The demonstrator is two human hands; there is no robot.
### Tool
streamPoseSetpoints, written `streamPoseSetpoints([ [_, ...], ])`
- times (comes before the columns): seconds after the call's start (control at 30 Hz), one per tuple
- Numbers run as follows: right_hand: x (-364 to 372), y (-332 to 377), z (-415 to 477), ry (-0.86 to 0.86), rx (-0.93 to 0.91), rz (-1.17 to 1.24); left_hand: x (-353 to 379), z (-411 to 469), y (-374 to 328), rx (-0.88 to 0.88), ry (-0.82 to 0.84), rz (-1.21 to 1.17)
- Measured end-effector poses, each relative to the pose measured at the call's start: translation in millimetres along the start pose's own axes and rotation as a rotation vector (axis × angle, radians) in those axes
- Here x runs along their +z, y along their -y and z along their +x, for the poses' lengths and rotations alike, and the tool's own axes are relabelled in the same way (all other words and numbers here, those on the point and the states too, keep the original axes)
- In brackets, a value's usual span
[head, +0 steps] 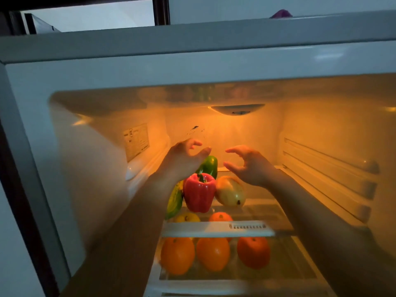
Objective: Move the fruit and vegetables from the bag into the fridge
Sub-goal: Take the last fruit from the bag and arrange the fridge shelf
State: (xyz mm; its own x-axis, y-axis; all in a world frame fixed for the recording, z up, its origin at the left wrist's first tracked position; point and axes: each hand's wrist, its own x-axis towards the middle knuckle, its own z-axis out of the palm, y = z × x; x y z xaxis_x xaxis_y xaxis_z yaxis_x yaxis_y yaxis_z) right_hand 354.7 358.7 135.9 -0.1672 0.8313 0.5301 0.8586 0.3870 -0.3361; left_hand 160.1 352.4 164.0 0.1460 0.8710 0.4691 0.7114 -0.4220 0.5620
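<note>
1. Left hand (184, 159), centre of frame, is raised inside the fridge (192, 61); fingers loosely curled, thumb apart, nothing in its grasp.
2. Right hand (248, 166), just right of centre, faces the left hand across a gap; fingers half-curled and spread, holding nothing.
3. Neither hand touches any produce; both hang above the upper shelf.
4. Red pepper (199, 192) stands upright below the left hand, stem up.
5. Green pepper (209, 166) sits behind the red one, partly hidden by the left hand.
6. Yellow-green fruit (230, 194), kind not determinable, lies touching the red pepper's right side.
7. Green vegetable (174, 202) leans at the red pepper's left, partly behind the left forearm.
8. Lemon (187, 217) and small orange (220, 217) show just behind the white shelf rail (216, 229).
9. Three oranges lie in a row on the level below the rail, lower centre: left orange (177, 255), middle orange (213, 252), right orange (254, 254).
10. Label (136, 141) is fixed to the left inner wall; lamp cover (237, 109) sits at the ceiling, lit amber.
</note>
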Motion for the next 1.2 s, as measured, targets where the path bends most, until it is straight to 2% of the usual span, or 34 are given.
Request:
streamPoseSetpoints([
  [0.23,9.4,-8.3,40.4,0.129,-0.018,0.010,7.9,7.7,29.8,-0.099,-0.022,-0.012],
  [0.47,20.0,-12.7,63.3,0.222,0.052,0.066,9.5,10.7,37.5,-0.156,-0.026,-0.036],
  [0.67,30.3,-7.6,74.5,0.393,0.074,0.067,10.7,12.0,39.6,-0.201,-0.037,-0.040],
  [0.77,29.3,-4.4,73.9,0.464,0.099,0.169,13.0,10.7,39.5,-0.208,-0.028,-0.040],
  [0.83,27.5,-3.5,72.0,0.399,0.069,0.264,13.8,10.6,39.5,-0.200,-0.022,-0.041],
  [0.93,24.7,-7.6,67.2,0.151,-0.060,0.317,14.5,11.7,39.8,-0.196,-0.008,-0.057],
  [1.0,24.4,-13.7,64.4,0.162,-0.112,0.264,15.3,11.4,38.7,-0.173,0.008,-0.053],
  [1.07,23.3,-16.5,59.1,0.248,-0.067,0.246,16.1,10.4,36.3,-0.146,0.040,-0.051],
  [1.2,19.9,-13.5,53.5,0.208,-0.041,0.366,15.9,9.1,32.6,-0.118,0.099,-0.067],
])
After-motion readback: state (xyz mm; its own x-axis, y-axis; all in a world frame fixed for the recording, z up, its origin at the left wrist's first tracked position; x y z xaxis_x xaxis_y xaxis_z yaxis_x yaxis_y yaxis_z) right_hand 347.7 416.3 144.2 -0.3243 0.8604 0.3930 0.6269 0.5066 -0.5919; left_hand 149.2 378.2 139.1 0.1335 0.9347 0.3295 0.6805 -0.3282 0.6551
